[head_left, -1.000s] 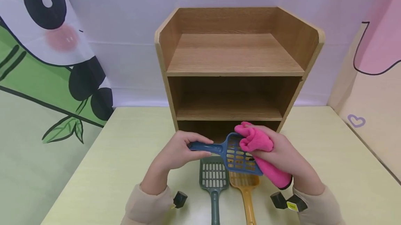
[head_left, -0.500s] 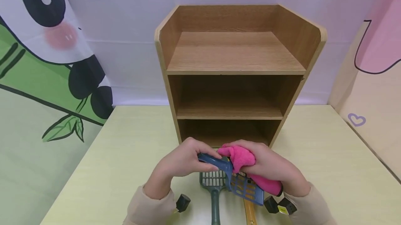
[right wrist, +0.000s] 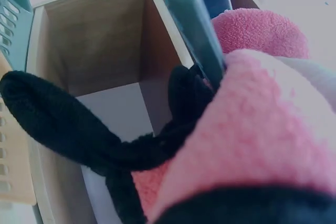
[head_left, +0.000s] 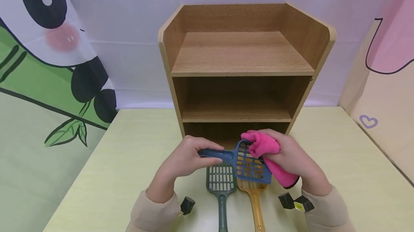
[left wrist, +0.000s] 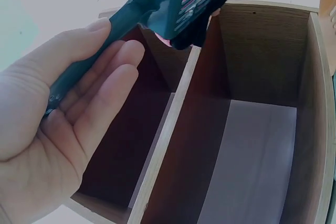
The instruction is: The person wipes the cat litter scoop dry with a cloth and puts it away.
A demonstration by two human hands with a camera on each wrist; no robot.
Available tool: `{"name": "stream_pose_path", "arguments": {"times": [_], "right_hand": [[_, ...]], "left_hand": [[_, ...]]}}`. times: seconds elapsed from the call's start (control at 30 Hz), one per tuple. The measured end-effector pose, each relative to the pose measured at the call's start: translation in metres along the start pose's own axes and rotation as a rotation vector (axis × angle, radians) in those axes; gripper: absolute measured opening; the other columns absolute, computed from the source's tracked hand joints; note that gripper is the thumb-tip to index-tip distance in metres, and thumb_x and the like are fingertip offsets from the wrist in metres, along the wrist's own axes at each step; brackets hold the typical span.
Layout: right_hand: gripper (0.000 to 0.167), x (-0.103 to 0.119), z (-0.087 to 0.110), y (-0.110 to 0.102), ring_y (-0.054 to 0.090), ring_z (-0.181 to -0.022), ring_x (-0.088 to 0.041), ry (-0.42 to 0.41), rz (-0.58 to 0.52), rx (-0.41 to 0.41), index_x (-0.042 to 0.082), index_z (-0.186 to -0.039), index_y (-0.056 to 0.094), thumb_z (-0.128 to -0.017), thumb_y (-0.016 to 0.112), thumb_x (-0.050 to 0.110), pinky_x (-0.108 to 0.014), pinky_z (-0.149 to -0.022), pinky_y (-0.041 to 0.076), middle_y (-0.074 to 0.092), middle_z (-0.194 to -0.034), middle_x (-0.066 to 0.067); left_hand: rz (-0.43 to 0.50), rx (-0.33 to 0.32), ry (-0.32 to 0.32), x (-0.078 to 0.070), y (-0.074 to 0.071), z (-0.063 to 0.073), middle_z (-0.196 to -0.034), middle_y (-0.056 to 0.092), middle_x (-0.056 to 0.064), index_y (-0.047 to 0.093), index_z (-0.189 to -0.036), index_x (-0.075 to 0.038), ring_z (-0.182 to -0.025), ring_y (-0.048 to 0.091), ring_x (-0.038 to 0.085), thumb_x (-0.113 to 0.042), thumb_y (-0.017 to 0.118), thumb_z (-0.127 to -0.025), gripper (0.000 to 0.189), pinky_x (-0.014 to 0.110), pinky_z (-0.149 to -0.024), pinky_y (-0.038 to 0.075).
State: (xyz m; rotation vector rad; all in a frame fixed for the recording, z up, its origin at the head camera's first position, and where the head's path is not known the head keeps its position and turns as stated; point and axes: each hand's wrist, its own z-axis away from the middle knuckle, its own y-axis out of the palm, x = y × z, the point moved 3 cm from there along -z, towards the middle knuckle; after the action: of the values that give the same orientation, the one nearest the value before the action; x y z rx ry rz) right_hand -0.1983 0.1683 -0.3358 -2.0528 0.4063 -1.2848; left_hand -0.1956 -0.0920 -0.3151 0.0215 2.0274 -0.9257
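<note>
A blue litter scoop (head_left: 250, 163) is held up off the table, its slotted head pointing right. My left hand (head_left: 185, 156) grips its handle between thumb and fingers; the left wrist view shows the handle (left wrist: 123, 22) lying across the palm. A bunched pink cloth (head_left: 265, 144) with dark edging is in my right hand (head_left: 292, 154), pressed against the far right part of the scoop head. Close up in the right wrist view, the cloth (right wrist: 252, 114) covers most of that hand. Below lie a dark green litter scoop (head_left: 221, 180) and an orange litter scoop (head_left: 253, 196).
A wooden shelf unit (head_left: 242, 73) with an open top and compartments stands directly behind the hands. Pale yellow tabletop (head_left: 145, 131) extends to both sides of it. A printed cloth backdrop (head_left: 136, 38) hangs behind.
Half a second ago the blue scoop was lower and tipped downward, with both hands closer together. Now the hands are raised and farther apart, and the scoop's slotted face shows again.
</note>
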Motion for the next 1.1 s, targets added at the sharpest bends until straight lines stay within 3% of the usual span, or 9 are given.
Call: {"name": "stream_pose_path", "arguments": {"times": [0.27,0.47,0.8,0.97,1.1], "right_hand": [[0.034,-0.003,0.001,-0.004,0.062,-0.092,-0.014,0.004,-0.057,0.017,0.023,-0.113,0.06,-0.082,0.073,0.017,-0.027,-0.073,0.053,0.066,-0.107,0.003],[0.039,-0.002,0.001,0.008,0.06,-0.102,-0.011,-0.032,-0.16,0.137,0.028,-0.117,0.057,-0.084,0.072,0.015,-0.027,-0.08,0.053,0.064,-0.119,0.008],[0.05,0.008,0.006,0.02,0.058,-0.1,-0.017,-0.041,-0.199,0.341,0.027,-0.126,0.052,-0.082,0.073,0.017,-0.03,-0.078,0.053,0.061,-0.116,0.005],[0.047,0.01,0.003,0.02,0.058,-0.099,-0.012,-0.063,-0.05,0.248,0.028,-0.124,0.055,-0.081,0.074,0.025,-0.028,-0.078,0.052,0.062,-0.114,0.009],[0.051,0.011,0.002,0.015,0.059,-0.1,-0.012,-0.057,0.027,0.155,0.027,-0.125,0.056,-0.079,0.077,0.02,-0.028,-0.076,0.052,0.063,-0.115,0.009]], "left_hand": [[-0.021,0.002,-0.012,0.004,0.003,0.0,-0.094,0.073,0.005,0.072,-0.104,-0.007,-0.071,0.058,0.006,-0.016,0.077,-0.079,0.027,0.019,-0.059,0.05],[-0.037,0.058,-0.014,-0.001,0.009,0.001,-0.098,0.073,0.006,0.073,-0.104,-0.006,-0.081,0.064,0.009,-0.012,0.077,-0.077,0.027,0.019,-0.067,0.053],[-0.078,0.209,0.038,-0.004,0.027,-0.004,-0.099,0.073,0.006,0.072,-0.106,-0.007,-0.082,0.064,0.004,-0.014,0.076,-0.078,0.03,0.014,-0.072,0.051],[-0.112,0.173,0.062,-0.003,0.026,-0.006,-0.096,0.073,0.006,0.072,-0.105,-0.007,-0.081,0.064,0.006,-0.012,0.077,-0.078,0.029,0.014,-0.072,0.051],[-0.122,0.123,0.082,-0.001,0.024,-0.007,-0.095,0.073,0.005,0.072,-0.105,-0.007,-0.08,0.065,0.006,-0.012,0.076,-0.078,0.028,0.014,-0.072,0.051]]}}
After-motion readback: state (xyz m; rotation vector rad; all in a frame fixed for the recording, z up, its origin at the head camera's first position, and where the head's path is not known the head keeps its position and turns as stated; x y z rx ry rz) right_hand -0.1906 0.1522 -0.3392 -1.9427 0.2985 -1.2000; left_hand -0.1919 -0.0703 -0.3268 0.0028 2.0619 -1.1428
